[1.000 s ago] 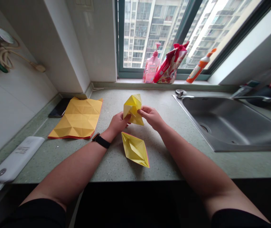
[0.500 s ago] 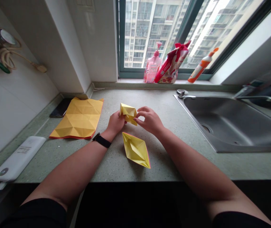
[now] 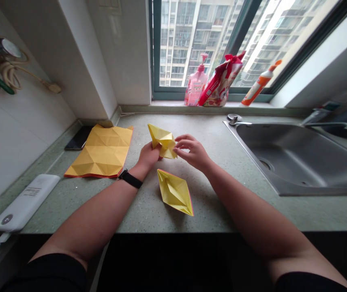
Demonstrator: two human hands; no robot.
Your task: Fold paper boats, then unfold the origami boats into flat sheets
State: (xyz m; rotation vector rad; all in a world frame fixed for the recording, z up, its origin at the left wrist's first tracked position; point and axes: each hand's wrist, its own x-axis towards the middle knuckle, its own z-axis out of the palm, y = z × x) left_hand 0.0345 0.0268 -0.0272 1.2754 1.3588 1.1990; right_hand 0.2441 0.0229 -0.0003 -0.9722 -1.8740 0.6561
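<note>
My left hand (image 3: pixel 148 156) and my right hand (image 3: pixel 191 151) both pinch a small folded yellow paper piece (image 3: pixel 161 140) just above the speckled countertop (image 3: pixel 137 202). The left hand grips its lower left side, and the right hand's fingertips hold its right edge. A finished yellow paper boat shape (image 3: pixel 175 195) with a red edge lies flat on the counter just below my hands. A black watch sits on my left wrist.
A creased orange-yellow sheet (image 3: pixel 102 152) lies to the left, over a dark phone (image 3: pixel 76 139). A white power bank (image 3: pixel 24 201) is at the near left. A steel sink (image 3: pixel 298 160) fills the right. Bottles and a red pouch (image 3: pixel 219 83) stand on the windowsill.
The paper piece stood tall and open a second ago; it was then lowered and flattened, and has now turned so a point sticks up to the left. Both hands stayed on it.
</note>
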